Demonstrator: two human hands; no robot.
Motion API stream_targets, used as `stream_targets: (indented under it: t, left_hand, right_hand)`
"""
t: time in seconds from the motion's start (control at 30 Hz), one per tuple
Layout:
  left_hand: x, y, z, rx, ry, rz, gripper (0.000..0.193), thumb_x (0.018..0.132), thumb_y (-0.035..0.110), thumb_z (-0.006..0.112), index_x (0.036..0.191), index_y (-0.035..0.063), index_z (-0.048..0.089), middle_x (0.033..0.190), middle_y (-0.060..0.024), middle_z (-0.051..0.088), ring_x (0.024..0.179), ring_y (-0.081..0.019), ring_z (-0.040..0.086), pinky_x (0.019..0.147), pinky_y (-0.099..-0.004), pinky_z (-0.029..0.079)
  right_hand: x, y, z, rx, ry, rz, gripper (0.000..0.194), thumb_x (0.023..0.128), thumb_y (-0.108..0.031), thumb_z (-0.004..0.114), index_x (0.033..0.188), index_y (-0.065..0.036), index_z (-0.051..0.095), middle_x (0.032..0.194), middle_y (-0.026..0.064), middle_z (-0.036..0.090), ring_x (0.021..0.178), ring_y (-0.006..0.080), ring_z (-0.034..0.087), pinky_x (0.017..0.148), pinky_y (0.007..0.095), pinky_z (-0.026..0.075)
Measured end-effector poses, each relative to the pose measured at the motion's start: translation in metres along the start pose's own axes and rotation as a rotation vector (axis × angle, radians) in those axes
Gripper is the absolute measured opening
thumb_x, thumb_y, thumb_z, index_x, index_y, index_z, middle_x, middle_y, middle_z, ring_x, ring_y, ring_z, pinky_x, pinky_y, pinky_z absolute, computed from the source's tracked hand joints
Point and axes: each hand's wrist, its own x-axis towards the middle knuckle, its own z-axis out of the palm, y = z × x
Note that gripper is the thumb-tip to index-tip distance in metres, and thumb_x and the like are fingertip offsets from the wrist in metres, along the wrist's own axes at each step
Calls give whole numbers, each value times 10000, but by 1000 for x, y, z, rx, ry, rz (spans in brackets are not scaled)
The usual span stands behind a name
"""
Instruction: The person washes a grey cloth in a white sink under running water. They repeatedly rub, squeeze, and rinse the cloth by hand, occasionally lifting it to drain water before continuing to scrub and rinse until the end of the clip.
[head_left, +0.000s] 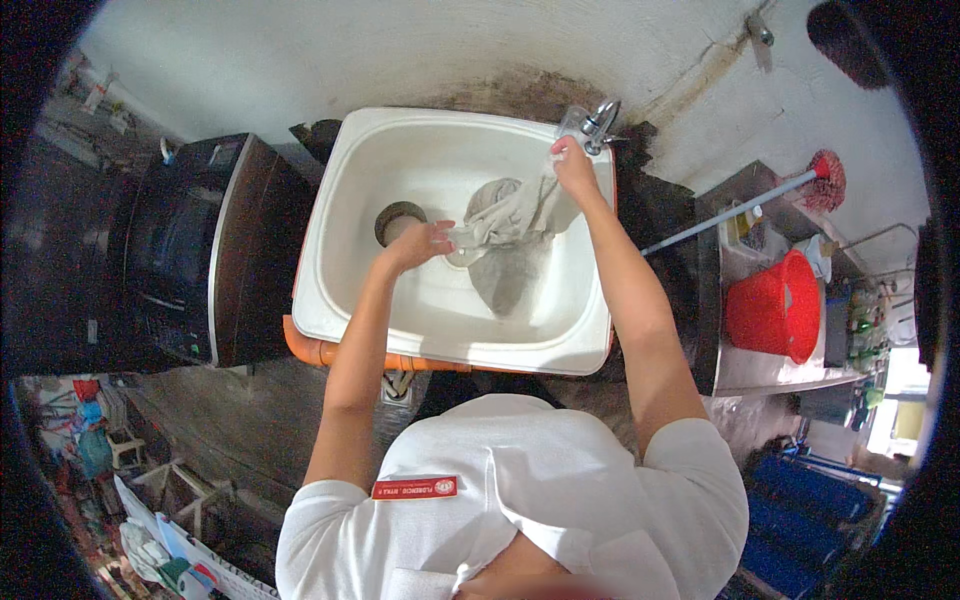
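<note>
A pale grey cloth (517, 214) hangs stretched over a white sink basin (341, 300), casting a shadow on its bottom. My right hand (576, 169) pinches the cloth's upper right end, close to the chrome faucet (598, 127) at the sink's back right corner. At the cloth's lower left end is my left hand (420, 244), thumb and fingertips at its edge; whether they grip it is hard to see. Behind the left hand, a round dark-rimmed object (395, 217) rests in the basin. A greyish rounded form, perhaps more cloth, shows behind the stretched part.
An orange pipe (311, 349) runs below the sink's front edge. On the right, a red bucket (776, 307) stands on a counter, near a blue-handled mop or brush (735, 210). A dark appliance (180, 251) stands to the left. Blue seating (810, 517) lies behind at the lower right.
</note>
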Motion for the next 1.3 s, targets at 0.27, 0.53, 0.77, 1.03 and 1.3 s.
stream_targets:
  t: [0.27, 0.53, 0.77, 1.03, 1.3]
  left_hand:
    - [-134, -10, 21, -396, 462, -14, 367, 857, 170, 562, 1191, 21, 527, 1054, -115, 613, 993, -174, 566, 851, -294, 439]
    - [-239, -56, 32, -514, 752, -159, 310, 877, 138, 517, 1150, -7, 539, 1042, -109, 611, 965, -164, 564, 860, -280, 428]
    - [-261, -83, 39, -577, 862, -148, 281, 893, 118, 490, 1138, -11, 538, 1023, -99, 610, 959, -163, 559, 862, -283, 425]
    - [-189, -23, 14, -576, 719, 6, 292, 881, 153, 546, 1113, -24, 554, 1049, -90, 608, 990, -162, 568, 865, -273, 437]
    - [56, 111, 17, -246, 605, 520, 372, 838, 152, 554, 1182, 14, 518, 1087, -104, 599, 1020, -182, 553, 848, -285, 446]
  right_hand:
    - [-6, -3, -20, -245, -3, -107, 289, 729, -44, 546, 991, -164, 523, 939, 163, 613, 924, 381, 571, 778, 432, 441]
    - [-3, 25, -8, 47, 77, 69, 423, 655, 28, 571, 1064, -45, 493, 942, 114, 573, 733, 221, 578, 628, 318, 474]
    - [-6, 15, -12, 118, 63, 128, 429, 643, 41, 565, 1057, -39, 487, 867, 77, 577, 587, 138, 521, 399, 260, 398]
    - [-19, -28, -35, 295, -125, -35, 391, 723, 54, 543, 1094, -63, 498, 922, 56, 574, 774, 132, 530, 657, 260, 421]
    - [-34, -128, -87, 465, -285, -337, 397, 812, 16, 479, 1201, -58, 442, 1020, 17, 504, 874, 68, 463, 809, 217, 364]
